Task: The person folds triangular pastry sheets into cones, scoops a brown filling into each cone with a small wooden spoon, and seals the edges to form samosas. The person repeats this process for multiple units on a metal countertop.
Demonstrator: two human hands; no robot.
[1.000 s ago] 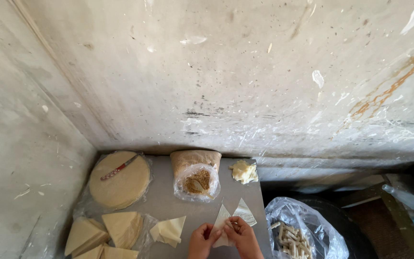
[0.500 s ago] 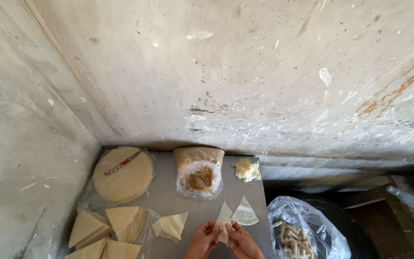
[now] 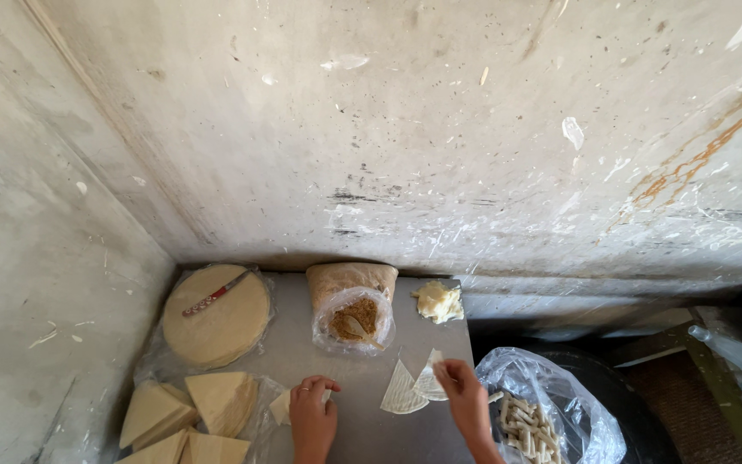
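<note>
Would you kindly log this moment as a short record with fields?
Setting: grey table in a concrete corner
Left hand: resting on a triangular pastry sheet
Right hand: pinching a folded pastry triangle
Beside it: flat pastry triangle
Filling: open bag of brown filling
Left side: round pastry stack with a knife on top; cut wedge stacks
Right side: plastic bag of rolled pieces
Back: pale dough lump

Left hand point(image 3: 313, 412) curled, right hand point(image 3: 461, 391) pinching (fingers bent) — both low.
</note>
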